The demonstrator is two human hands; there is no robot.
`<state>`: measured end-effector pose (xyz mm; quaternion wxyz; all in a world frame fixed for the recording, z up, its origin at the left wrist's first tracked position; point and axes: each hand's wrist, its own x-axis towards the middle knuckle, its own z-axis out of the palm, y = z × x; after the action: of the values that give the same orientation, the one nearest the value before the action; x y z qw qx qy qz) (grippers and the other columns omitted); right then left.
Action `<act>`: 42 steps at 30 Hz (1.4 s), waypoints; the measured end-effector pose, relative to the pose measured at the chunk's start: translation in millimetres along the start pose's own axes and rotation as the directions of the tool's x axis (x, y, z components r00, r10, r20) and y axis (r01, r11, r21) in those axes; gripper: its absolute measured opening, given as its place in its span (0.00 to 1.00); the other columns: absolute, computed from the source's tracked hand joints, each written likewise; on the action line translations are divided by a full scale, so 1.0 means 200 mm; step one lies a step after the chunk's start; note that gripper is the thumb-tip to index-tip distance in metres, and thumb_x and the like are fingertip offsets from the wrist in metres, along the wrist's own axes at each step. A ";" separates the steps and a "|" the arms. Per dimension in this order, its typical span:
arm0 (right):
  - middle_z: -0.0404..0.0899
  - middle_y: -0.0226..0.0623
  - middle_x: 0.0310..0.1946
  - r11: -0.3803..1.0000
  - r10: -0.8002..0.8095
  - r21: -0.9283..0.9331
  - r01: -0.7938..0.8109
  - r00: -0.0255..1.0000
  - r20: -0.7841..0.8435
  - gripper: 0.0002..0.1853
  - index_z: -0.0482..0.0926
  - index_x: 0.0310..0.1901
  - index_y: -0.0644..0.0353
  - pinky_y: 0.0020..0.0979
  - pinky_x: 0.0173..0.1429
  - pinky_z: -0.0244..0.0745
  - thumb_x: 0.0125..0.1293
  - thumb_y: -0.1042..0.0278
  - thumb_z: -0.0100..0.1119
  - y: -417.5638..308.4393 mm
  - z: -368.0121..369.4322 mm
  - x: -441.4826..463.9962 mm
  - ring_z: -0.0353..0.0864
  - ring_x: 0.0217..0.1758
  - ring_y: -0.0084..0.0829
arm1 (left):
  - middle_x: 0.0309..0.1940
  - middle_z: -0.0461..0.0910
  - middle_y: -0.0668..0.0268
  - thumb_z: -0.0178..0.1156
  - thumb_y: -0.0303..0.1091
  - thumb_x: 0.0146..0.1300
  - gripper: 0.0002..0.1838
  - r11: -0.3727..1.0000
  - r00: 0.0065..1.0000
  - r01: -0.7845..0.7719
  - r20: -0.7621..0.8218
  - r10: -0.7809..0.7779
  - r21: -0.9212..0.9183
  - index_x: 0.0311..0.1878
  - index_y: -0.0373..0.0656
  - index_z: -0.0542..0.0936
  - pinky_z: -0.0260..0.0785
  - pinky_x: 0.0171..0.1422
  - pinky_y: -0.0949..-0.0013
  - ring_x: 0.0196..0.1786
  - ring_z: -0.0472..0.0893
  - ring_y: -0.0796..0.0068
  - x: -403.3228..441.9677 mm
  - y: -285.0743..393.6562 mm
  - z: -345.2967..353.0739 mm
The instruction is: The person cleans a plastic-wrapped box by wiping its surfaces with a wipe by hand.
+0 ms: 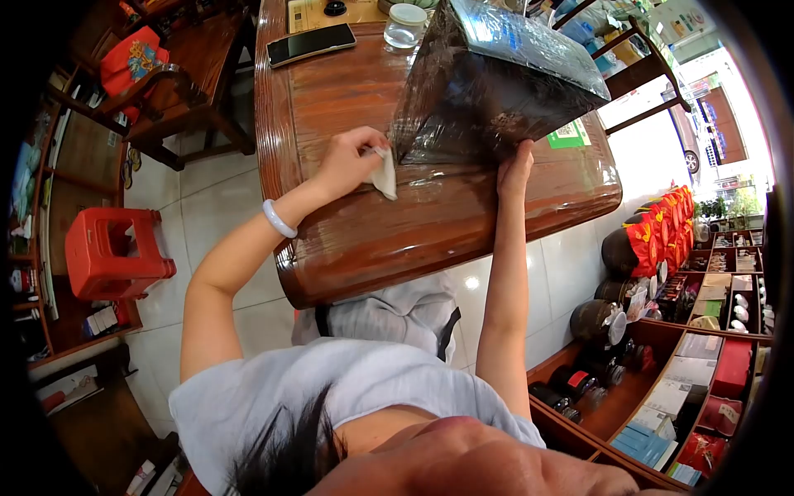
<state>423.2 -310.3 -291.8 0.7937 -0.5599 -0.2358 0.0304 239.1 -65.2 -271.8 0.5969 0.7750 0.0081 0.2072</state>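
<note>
A large black box [488, 99] wrapped in shiny clear film stands on the glossy brown wooden table [397, 248]. My left hand [354, 159], below a pale bracelet [279, 219], is closed on a crumpled whitish cloth [383, 175] beside the box's left lower corner. The cloth hangs down to the tabletop. At the box's near lower edge, my right hand [515, 172] grips it with the thumb up against the side. The other fingers of that hand are mostly hidden.
A phone [311, 45] and a lidded glass jar [404, 26] lie left of the box. A green card [571, 135] is at its right. Red stools [120, 252] stand left; jars with red covers [660, 236] and goods shelves [686, 372] line the right.
</note>
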 end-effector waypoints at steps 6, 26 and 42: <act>0.65 0.41 0.59 0.999 0.015 0.032 -0.015 1.000 -0.007 0.37 0.62 0.60 0.68 0.40 0.66 0.59 0.63 0.39 0.47 -0.02 0.02 0.00 0.64 0.62 0.38 | 0.29 0.79 0.59 0.53 0.34 0.56 0.12 0.974 0.988 0.149 -0.059 -0.140 0.171 0.37 0.34 0.78 0.69 0.40 0.69 0.34 0.79 0.68 0.02 0.09 -0.05; 0.65 0.41 0.58 1.000 0.014 0.020 -0.013 1.000 -0.009 0.38 0.61 0.60 0.69 0.37 0.66 0.58 0.63 0.39 0.48 -0.03 0.02 -0.01 0.65 0.61 0.35 | 0.27 0.77 0.57 0.54 0.32 0.52 0.07 0.687 0.969 -0.246 0.171 0.177 0.684 0.26 0.37 0.76 0.69 0.35 0.54 0.33 0.78 0.53 0.07 0.03 0.06; 0.65 0.41 0.59 1.000 0.008 -0.005 -0.009 1.000 -0.028 0.37 0.62 0.59 0.70 0.36 0.66 0.58 0.64 0.39 0.46 -0.02 0.02 -0.01 0.65 0.61 0.35 | 0.29 0.77 0.53 0.55 0.29 0.53 0.07 0.656 0.962 -0.269 0.224 0.154 0.706 0.29 0.34 0.74 0.71 0.35 0.56 0.33 0.78 0.52 0.03 0.09 0.08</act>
<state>419.0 -308.4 -286.7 0.7953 -0.5633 -0.2226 0.0255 245.5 -83.1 -257.3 0.2092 0.9566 -0.0435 0.1982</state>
